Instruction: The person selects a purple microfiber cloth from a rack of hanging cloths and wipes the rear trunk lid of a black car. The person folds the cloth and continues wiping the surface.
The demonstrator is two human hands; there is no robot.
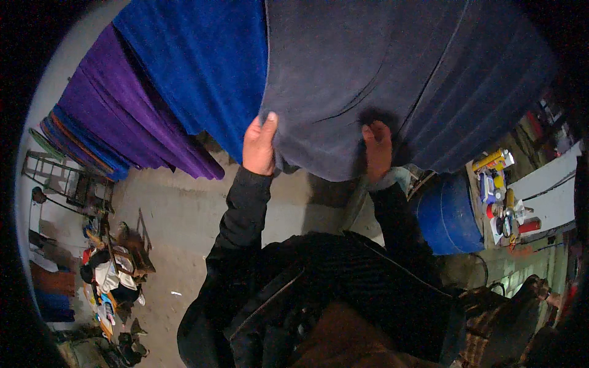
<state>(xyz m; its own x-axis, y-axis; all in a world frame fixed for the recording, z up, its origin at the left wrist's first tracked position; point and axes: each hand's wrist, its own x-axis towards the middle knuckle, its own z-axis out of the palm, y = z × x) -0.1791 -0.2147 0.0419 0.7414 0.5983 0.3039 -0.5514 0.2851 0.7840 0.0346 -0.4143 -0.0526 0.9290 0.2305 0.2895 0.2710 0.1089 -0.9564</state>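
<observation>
A large grey cloth (pixel 331 69) hangs before me, with curved creases low down and a rounded lower edge. My left hand (pixel 260 147) grips its left border, thumb on the front face. Against the lower right part of the same cloth is my right hand (pixel 379 149), fingers bent and partly in shadow; whether they pinch the fabric I cannot tell. Left of the grey piece hangs a blue cloth (pixel 202 69), then a purple cloth (pixel 129 106). A darker grey cloth (pixel 478 106) with vertical folds hangs at the right.
More folded cloths (pixel 87 142) hang at the far left. A blue plastic drum (pixel 446 216) stands at the right, beside a surface with a yellow can (pixel 490 160) and small items. A cluttered pile (pixel 110 271) lies on the concrete floor (pixel 179 257). Another person (pixel 501 317) shows at lower right.
</observation>
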